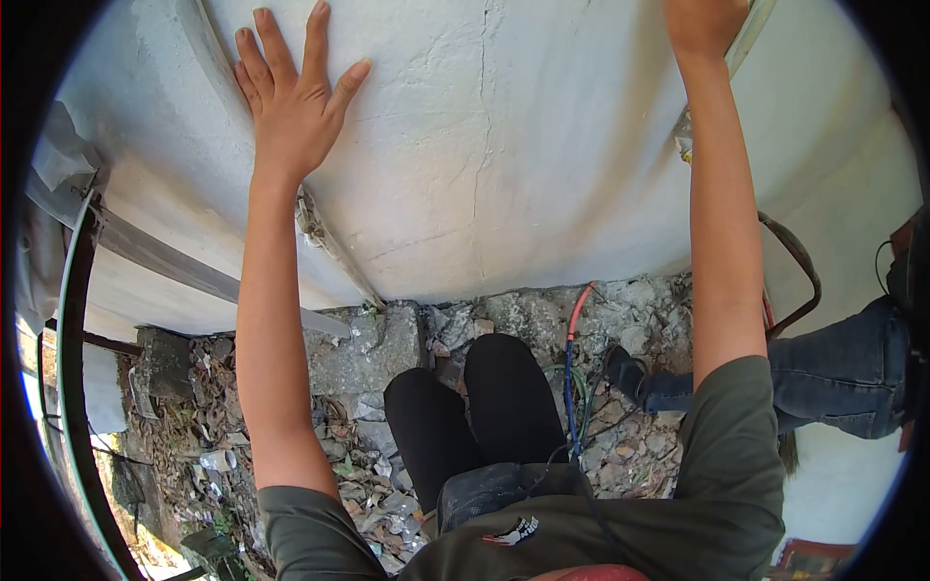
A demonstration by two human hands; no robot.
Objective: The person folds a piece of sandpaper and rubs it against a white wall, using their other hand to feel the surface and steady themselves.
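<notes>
My left hand (294, 111) lies against the whitewashed wall (417, 174), fingers and thumb spread apart, holding nothing. It is beside a narrow pale strip (225, 63) running up the wall, and a lower, broken-looking piece of strip (334, 247) shows by my wrist. At the top right edge is my right hand (705, 27), raised high near another pale strip (751, 34). The frame cuts off its fingers, so I cannot tell what they hold. A thin vertical crack (481, 145) runs down the wall between my hands.
Rubble and dry leaves (358, 450) cover the ground around my legs (475, 416). A red and blue cable (572, 358) passes beside my knee. To the right stands another person in jeans (833, 373), near a dark curved hose (802, 266). A metal frame (73, 320) stands left.
</notes>
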